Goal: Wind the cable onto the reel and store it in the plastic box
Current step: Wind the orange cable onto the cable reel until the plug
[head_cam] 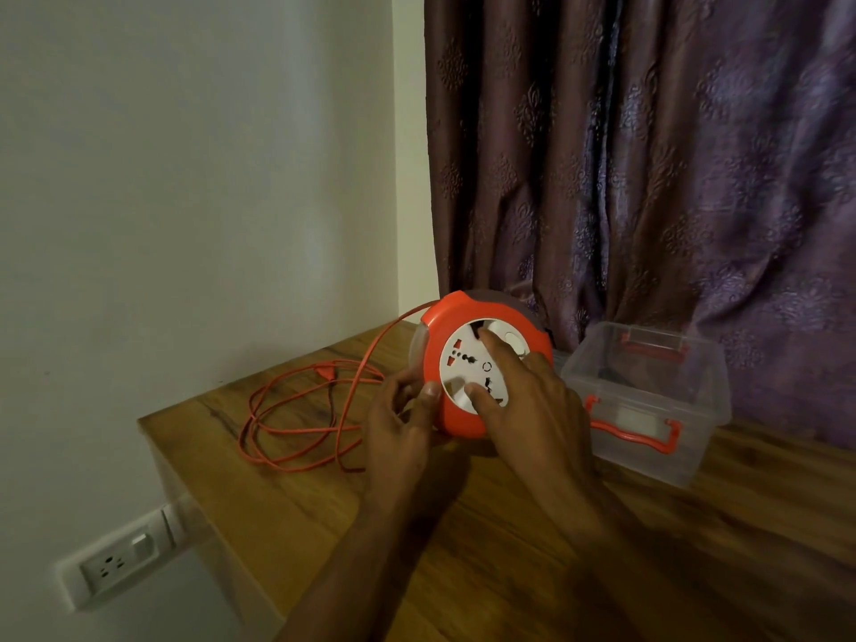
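Fingers (481,338) of the right hand (532,405) are spread across the white socket face of the reel (468,363), the index tip set in a dark slot near the top and the thumb pressed low on the face. On the left hand (403,419), the fingers are curled round the reel's left rim, with the thumb laid on the orange edge; the fingertips behind the rim are hidden. Both forearms are cut off by the bottom edge. The reel is held on edge, tilted toward the camera, over the wooden desk (509,549); whether its underside touches the desk cannot be told, as the hands cover it. From the reel's top left the orange cable (301,410) runs out and is heaped in loose loops on the desk, left of the left hand, its plug lying among them. Just right of the right hand stands the clear plastic box (648,400), open, with orange handles. Behind, a patterned curtain (648,155) hangs against the wall.
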{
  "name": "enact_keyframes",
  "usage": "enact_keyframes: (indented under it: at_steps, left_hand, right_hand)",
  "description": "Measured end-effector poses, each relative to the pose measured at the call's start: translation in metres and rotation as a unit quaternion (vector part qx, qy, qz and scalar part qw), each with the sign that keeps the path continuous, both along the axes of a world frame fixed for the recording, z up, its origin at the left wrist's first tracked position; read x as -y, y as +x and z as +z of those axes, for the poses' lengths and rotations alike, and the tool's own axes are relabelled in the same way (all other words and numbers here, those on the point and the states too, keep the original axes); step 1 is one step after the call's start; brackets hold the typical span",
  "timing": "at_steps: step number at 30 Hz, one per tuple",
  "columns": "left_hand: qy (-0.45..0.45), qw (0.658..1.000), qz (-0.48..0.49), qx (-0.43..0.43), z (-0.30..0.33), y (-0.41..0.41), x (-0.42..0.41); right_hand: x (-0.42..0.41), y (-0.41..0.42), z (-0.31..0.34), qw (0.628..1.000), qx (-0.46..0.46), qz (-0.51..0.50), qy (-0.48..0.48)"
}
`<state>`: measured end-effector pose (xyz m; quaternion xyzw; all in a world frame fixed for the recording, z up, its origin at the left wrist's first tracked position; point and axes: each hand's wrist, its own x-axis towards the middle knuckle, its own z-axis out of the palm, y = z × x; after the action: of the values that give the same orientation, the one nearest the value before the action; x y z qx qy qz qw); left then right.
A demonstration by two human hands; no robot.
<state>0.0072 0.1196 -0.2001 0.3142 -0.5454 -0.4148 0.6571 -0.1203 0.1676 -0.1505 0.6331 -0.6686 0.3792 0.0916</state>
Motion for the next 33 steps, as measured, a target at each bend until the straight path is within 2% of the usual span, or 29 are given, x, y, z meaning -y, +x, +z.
enact_keyframes:
  at_steps: [5,16,18,21,23,25,28,30,33]
  left_hand:
    - [-0.023,0.999,-0.009,0.023,0.016,-0.012,0.003]
    - [-0.027,0.999,-0.011,-0.017,0.030,-0.031,0.028]
    - [-0.027,0.999,-0.009,-0.019,0.023,-0.031,0.029]
    - [-0.012,1.000,-0.007,-0.024,0.016,-0.026,0.030]
    - [-0.001,0.999,-0.001,-0.034,0.016,-0.021,0.031]
    - [0.009,0.999,0.009,-0.040,0.015,-0.017,0.031]
    - [0.015,0.999,0.027,-0.041,0.014,-0.013,0.031]
    - [0.017,0.999,0.030,-0.036,0.015,-0.012,0.031]
    - [0.016,0.999,0.028,-0.035,0.014,-0.012,0.030]
  right_hand:
    - [0.003,-0.001,0.011,0.999,0.016,-0.027,-0.007]
    - [0.024,-0.006,0.028,0.996,0.008,-0.067,-0.058]
    - [0.027,-0.007,0.024,0.996,0.043,-0.060,-0.056]
    - [0.032,-0.007,0.022,0.988,0.143,-0.030,-0.050]
    - [0.033,-0.008,0.024,0.986,0.165,-0.004,-0.029]
    - [0.030,-0.008,0.026,0.993,0.111,0.011,-0.027]
    - [0.025,-0.011,0.029,0.998,-0.034,0.018,-0.045]
    - [0.024,-0.013,0.030,0.993,-0.109,0.031,-0.022]
    - [0.024,-0.014,0.029,0.982,-0.166,0.077,0.037]
